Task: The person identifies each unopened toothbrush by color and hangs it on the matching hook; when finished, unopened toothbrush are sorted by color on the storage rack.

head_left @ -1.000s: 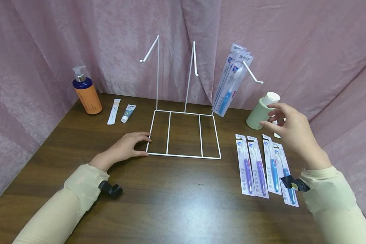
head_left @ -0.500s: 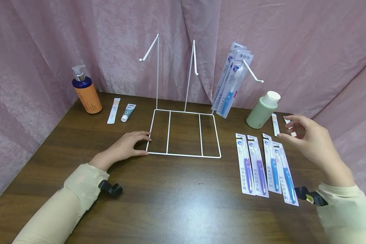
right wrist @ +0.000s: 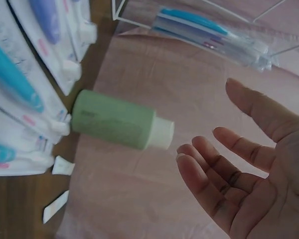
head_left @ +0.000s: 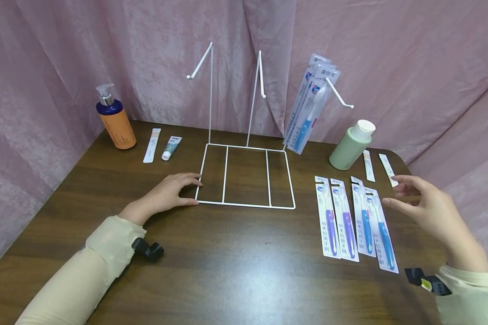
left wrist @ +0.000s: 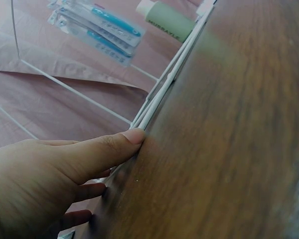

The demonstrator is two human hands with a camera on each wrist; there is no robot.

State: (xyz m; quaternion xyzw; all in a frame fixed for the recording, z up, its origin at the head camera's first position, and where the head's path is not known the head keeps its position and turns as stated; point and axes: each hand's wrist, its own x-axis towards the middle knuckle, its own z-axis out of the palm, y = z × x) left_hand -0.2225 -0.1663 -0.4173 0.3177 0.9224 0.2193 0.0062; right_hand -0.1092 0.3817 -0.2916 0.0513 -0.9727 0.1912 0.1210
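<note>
My left hand point(head_left: 168, 194) rests at the left side of a white wire display rack point(head_left: 246, 206), fingers and thumb fairly straight. Its thumb tip touches the front left corner, seen close up in the left wrist view at the rail point(left wrist: 159, 94). Several packaged toothbrushes point(head_left: 309, 110) hang from the rack's right hook; the left and middle hooks carry nothing. My right hand point(head_left: 427, 207) hovers over the table's right side, fingers loosely bent and holding nothing. Left of it lie several more packaged toothbrushes point(head_left: 343, 221), with purple and blue handles.
Behind the loose packs stands a green bottle point(head_left: 347, 148) with a white cap. Two slim white packets point(head_left: 368, 166) lie to its right. At the back left are an orange pump bottle point(head_left: 118, 128), another slim packet point(head_left: 152, 145) and a small tube point(head_left: 171, 148). A pink curtain point(head_left: 146, 58) hangs behind.
My right hand has moved right and toward me, from in front of the green bottle, uncovering the slim packets. The left hand has stayed at the rack.
</note>
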